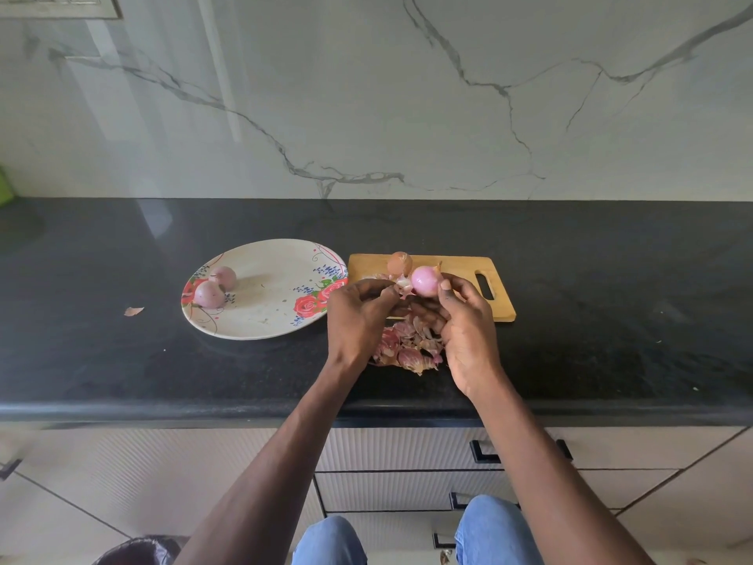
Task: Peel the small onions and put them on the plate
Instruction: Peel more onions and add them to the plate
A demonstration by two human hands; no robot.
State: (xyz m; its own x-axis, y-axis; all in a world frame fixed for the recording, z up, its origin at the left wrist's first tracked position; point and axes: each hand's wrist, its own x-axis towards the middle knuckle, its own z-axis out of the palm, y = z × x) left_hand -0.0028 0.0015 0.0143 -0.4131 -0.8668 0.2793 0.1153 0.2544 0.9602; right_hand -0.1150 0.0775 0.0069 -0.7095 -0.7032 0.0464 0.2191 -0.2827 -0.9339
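My right hand [464, 320] holds a mostly peeled pink onion [425, 280] between thumb and fingers, just above the front of the wooden cutting board [460, 267]. My left hand [358, 316] pinches a strip of skin [403, 285] still hanging from the onion's left side. An unpeeled brown onion [399, 263] sits on the board behind it. Two peeled onions [216, 287] lie at the left of the floral plate [269, 311]. A heap of onion skins [407, 348] lies on the counter under my hands.
The black counter [611, 320] runs the full width, with a marble wall behind. A loose skin scrap [133, 311] lies left of the plate. A green object [5, 185] shows at the far left edge. Drawers are below the counter edge.
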